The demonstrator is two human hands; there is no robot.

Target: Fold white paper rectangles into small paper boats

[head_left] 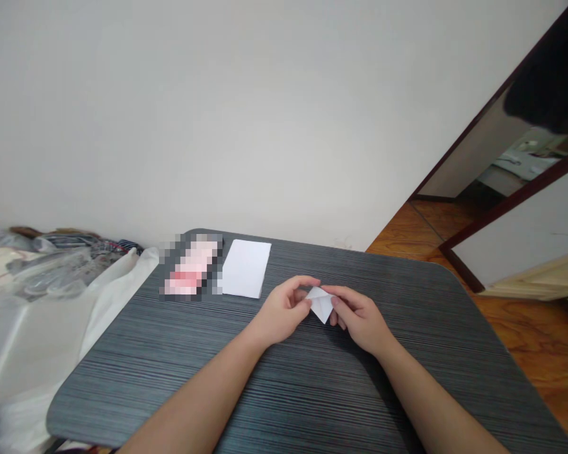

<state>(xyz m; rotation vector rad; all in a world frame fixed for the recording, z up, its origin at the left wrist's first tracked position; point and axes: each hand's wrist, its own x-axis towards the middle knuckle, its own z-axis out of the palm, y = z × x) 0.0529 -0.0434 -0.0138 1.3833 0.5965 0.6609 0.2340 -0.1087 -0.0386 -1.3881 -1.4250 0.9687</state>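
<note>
Together, 2 grips (281, 310) (364, 320) pinch folded paper (322, 306).

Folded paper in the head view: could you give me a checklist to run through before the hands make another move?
1. Left hand holding the folded paper: ok, fingers at its left corner.
2. Right hand holding it too: ok, fingers at its right corner.
3. Creases sharp: cannot tell, too small.
4. Flat paper out of the hands' way: ok, to their left.
5. Table under both hands: ok.
</note>
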